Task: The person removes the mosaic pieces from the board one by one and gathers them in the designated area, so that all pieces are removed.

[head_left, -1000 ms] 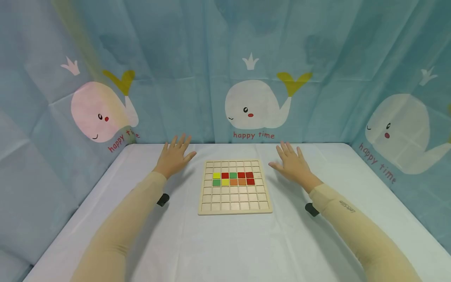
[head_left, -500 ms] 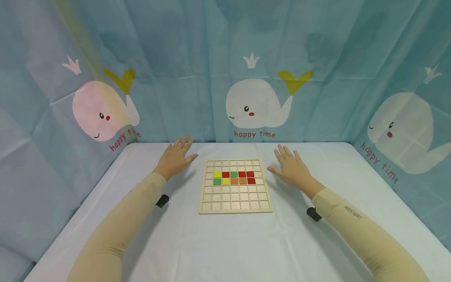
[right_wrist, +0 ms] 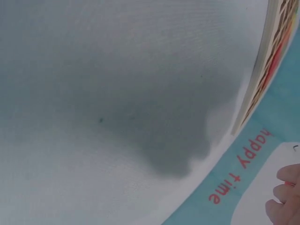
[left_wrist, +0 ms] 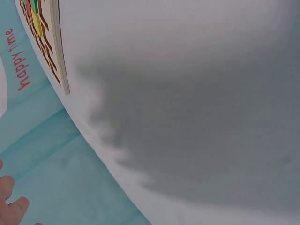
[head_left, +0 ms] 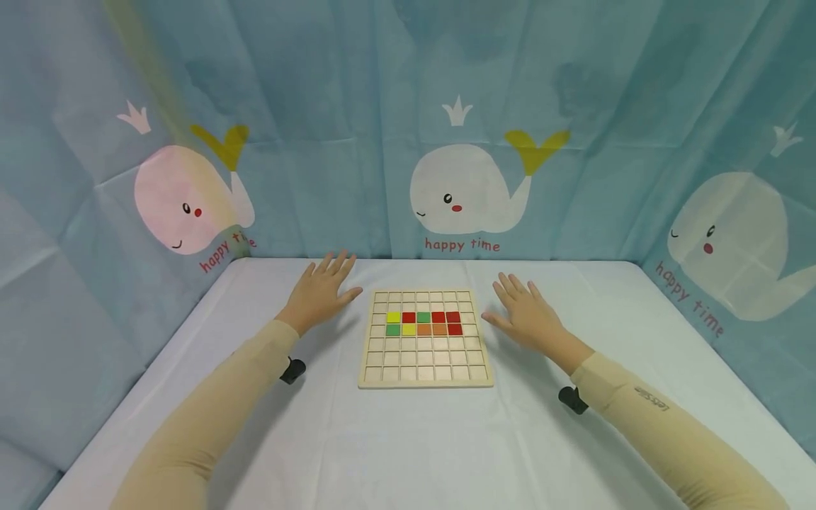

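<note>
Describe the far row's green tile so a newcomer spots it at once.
On the white table, between the left hand and right hand, lies a pale gridded board. In the far of its two coloured rows, the green tile is in the middle. Unlike the other green tile, at the near row's left end, it has a red tile on each side.

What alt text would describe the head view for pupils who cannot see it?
A wooden grid board holding two rows of five coloured tiles lies on a white table, between a person's left hand and right hand, both outstretched. Behind hangs blue whale-print fabric.
</note>
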A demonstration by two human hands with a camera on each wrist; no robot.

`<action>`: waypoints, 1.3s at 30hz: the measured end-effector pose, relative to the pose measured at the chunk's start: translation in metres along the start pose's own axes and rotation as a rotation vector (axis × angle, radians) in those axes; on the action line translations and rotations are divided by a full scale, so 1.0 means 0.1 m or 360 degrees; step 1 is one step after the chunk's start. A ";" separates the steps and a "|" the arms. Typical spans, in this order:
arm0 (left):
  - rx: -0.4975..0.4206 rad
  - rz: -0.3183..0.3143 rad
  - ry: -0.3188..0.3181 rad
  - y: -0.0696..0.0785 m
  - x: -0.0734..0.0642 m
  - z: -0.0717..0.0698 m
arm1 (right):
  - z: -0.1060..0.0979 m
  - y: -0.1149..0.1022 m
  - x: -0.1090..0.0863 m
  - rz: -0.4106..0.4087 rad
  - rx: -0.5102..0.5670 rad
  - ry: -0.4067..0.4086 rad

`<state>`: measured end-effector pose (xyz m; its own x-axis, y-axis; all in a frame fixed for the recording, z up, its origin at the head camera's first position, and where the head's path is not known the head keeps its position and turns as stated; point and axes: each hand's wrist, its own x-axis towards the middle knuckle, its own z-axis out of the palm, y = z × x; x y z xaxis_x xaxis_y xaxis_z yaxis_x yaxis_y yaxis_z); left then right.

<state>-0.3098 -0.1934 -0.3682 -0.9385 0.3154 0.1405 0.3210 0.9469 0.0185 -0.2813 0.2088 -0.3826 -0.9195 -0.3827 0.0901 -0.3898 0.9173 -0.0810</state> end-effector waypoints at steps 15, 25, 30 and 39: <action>-0.0337 -0.0067 0.0028 0.13 -0.06 0.12 | 0.01 -0.10 0.00 0.0088 0.0410 -0.0116; -0.0910 -0.0292 -0.0030 0.11 -0.12 0.11 | 0.05 -0.17 0.06 0.0114 0.0549 -0.0106; -0.1108 -0.0349 -0.0040 0.13 -0.11 0.18 | 0.02 -0.22 0.07 0.0233 0.0707 -0.0120; -0.1287 -0.0430 -0.0030 0.18 -0.15 0.22 | 0.04 -0.29 0.14 0.0310 0.0894 -0.0082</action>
<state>-0.2925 -0.1800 -0.3917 -0.9956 0.0930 0.0130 0.0711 0.6561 0.7514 -0.2833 0.1768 -0.3831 -0.9727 -0.2306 -0.0263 -0.1681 0.7781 -0.6053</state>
